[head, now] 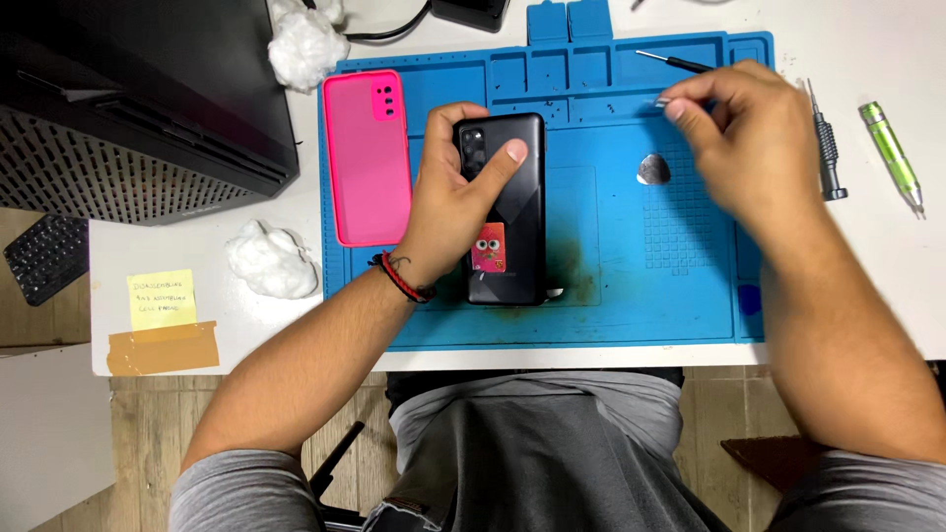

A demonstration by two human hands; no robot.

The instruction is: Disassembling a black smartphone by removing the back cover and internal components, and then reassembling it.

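A black phone lies back-up on a blue work mat, with a small red sticker on its back. My left hand grips the phone from the left, thumb pressed across its upper part. My right hand hovers over the mat's upper right, its fingertips pinched on a thin black-handled tool or a small part near it; I cannot tell which. A grey triangular pick lies on the mat just below that hand.
A pink phone case lies on the mat's left side. Two white cotton wads sit on the white table. A dark screwdriver and a green one lie right of the mat. A black machine stands at the left.
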